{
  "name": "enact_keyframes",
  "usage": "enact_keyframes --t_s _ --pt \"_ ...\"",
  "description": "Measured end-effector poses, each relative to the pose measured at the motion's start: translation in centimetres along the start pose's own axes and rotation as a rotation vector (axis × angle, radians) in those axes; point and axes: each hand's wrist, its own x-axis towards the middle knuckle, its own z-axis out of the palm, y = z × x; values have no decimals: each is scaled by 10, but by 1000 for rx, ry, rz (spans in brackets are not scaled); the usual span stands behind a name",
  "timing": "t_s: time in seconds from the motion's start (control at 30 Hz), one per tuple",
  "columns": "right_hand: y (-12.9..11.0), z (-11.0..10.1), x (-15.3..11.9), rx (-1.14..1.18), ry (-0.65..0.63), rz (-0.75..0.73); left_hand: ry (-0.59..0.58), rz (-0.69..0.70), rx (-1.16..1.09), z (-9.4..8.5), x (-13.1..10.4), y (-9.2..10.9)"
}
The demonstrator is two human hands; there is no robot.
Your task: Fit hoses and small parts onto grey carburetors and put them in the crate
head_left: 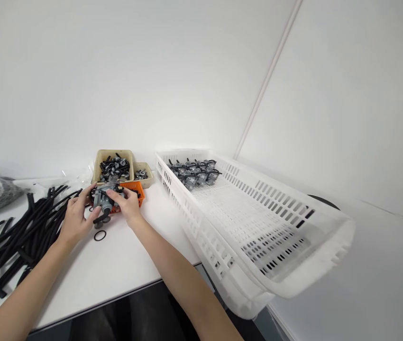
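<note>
Cradling blocky, seemingly metal part

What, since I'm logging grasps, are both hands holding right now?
Left hand: closed on the grey metal part.
Right hand: closed on the same part, opposite side.

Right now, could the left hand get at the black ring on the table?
Probably yes: the black ring lies near the left hand, with nothing covering it. That hand holds the metal part, though, so it would likely need to leave it to the right hand.
</note>
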Motion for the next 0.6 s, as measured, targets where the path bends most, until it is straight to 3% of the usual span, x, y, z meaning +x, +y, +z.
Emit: enact_keyframes --t_s 0.2,0.43,0.6 --pt "-3 -1 2 137 37 121 -51 74 17 3 2 1" --pt "1 -3 3 117 -5 141 1 16 55 3 3 6" --pt "1 -5 4 83 -56 76 4 6 97 3 3 9"
